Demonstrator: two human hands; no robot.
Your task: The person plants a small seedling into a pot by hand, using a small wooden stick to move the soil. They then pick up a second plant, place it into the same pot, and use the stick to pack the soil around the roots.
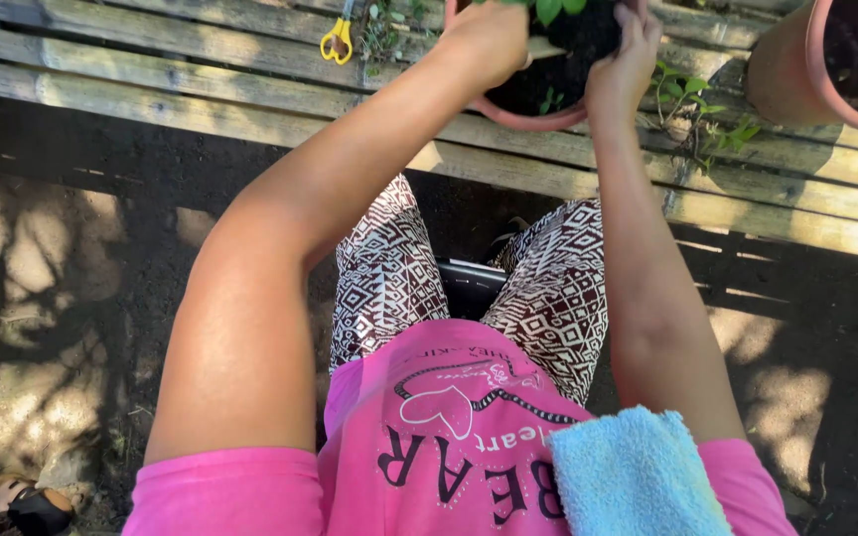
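Note:
A round pink plant pot (523,117) filled with dark soil stands on a weathered wooden slat bench (250,60) at the top middle. Green leaves (553,8) rise from the soil at the frame's top edge. My left hand (494,38) rests on the pot's left rim, fingers curled over it. My right hand (626,62) reaches into the pot from the right side, fingers in the soil near the plant. Whether either hand grips something is hidden by the frame edge and shadow.
Yellow-handled scissors (338,40) lie on the bench to the left of the pot. A larger terracotta pot (796,69) stands at the top right. Small green sprigs (692,104) lie between the pots. A light blue towel (633,471) hangs over my right shoulder. Dark soil ground lies below.

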